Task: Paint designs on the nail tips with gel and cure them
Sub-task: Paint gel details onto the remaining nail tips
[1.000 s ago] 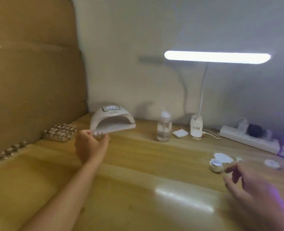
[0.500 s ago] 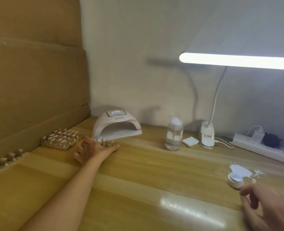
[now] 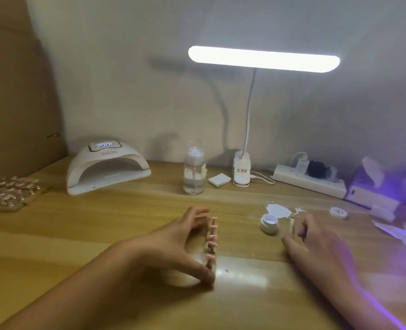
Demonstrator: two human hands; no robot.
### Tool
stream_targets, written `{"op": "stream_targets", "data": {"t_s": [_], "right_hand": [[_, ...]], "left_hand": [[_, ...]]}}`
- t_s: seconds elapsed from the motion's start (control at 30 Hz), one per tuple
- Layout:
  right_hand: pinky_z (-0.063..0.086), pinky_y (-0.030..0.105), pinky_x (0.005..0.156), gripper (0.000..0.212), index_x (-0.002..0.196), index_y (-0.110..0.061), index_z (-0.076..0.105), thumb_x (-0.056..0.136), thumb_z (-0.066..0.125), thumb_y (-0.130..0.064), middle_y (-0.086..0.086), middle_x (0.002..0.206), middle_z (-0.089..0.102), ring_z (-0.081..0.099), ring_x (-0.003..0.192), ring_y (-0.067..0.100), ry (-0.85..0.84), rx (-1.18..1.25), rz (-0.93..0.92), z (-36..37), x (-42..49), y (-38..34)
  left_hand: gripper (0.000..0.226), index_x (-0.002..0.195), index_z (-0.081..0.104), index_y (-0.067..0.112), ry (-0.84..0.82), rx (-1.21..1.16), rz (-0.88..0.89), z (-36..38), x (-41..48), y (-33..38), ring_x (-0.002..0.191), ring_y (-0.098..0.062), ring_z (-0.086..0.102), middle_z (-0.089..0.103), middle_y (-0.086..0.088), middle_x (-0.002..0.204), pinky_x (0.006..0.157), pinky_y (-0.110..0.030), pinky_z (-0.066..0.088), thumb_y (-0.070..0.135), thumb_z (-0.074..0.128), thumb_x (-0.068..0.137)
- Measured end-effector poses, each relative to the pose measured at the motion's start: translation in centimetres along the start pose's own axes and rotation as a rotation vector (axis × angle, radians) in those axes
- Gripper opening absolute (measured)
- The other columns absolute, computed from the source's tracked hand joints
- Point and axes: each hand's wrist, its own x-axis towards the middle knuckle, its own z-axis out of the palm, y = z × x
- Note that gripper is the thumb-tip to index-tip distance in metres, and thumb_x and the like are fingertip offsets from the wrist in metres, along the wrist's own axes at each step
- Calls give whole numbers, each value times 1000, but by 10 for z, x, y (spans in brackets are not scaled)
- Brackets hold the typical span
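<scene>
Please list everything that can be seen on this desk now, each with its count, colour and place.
curing lamp: one, white, back left
nail tip strip: one, pinkish tips, centre, in the left hand
nail tip tray: one, pinkish tips, far left
bottle: one, clear, back centre
desk lamp: one, white, lit, base right of the bottle
power strip: one, white, back right
jar: one, white, centre right
table: one, light wood
left hand: grips the nail tip strip
right hand: fingers curled, beside the jar; whether it holds anything is unclear
</scene>
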Motion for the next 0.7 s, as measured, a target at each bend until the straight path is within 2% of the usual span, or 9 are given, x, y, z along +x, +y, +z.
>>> {"op": "stream_targets", "data": {"t_s": [0.07,0.13,0.23,0.3,0.37,0.47,0.57,0.63,0.7], "right_hand": [[38,37,62,31,77,-22,38,82,60,-43,-4,62,59,59,69,31,-2,-5,-20,-2,-1,5],[38,37,65,30,78,-23,39,85,61,-43,-5,64,60,59,71,27,-2,31,-38,-1,3,6],[40,36,71,26,83,-25,41,89,61,-41,-9,68,59,58,76,21,-43,28,-67,5,10,3],[39,35,72,21,88,-25,43,90,61,-36,-10,68,58,58,78,20,-60,-1,-78,7,11,3],[38,35,71,17,91,-24,46,87,62,-28,-9,67,58,57,77,21,-52,8,-75,6,11,5],[40,36,69,15,93,-26,52,84,63,-23,-8,64,59,55,78,20,-29,58,-68,5,11,8],[34,34,63,16,91,-35,60,83,64,-21,-11,60,59,52,76,13,7,89,-86,4,10,9],[34,34,63,16,85,-37,66,84,65,-21,-13,60,61,52,76,17,21,95,-102,3,10,10],[36,35,63,17,77,-36,66,86,62,-22,-13,60,63,51,77,19,44,109,-107,2,10,12]], "left_hand": [[117,136,15,60,82,82,-2,5,3,6,131,6,36,33,28,144,114,-29,32,76,83,42],[98,129,29,52,182,108,-16,4,-1,3,117,10,45,43,29,130,105,-21,40,75,79,49],[53,111,39,37,236,-30,2,5,-1,-3,112,7,54,61,19,116,103,-24,44,32,73,70],[48,109,38,35,211,-61,6,7,5,-1,117,6,53,62,16,121,100,-18,42,12,66,77],[49,111,38,33,176,-89,35,8,14,2,115,5,55,63,15,122,93,-11,42,5,65,81],[48,114,41,33,186,-100,64,6,26,5,109,4,58,67,15,117,88,-10,41,6,68,84],[47,113,46,33,293,-67,93,9,28,2,104,3,59,68,14,109,90,-12,44,15,75,81],[43,110,52,34,388,-10,111,13,26,-3,100,3,59,64,15,106,88,-14,45,26,79,78],[37,107,58,34,414,-8,118,13,25,-6,97,2,59,63,15,104,85,-15,47,31,79,77]]}}
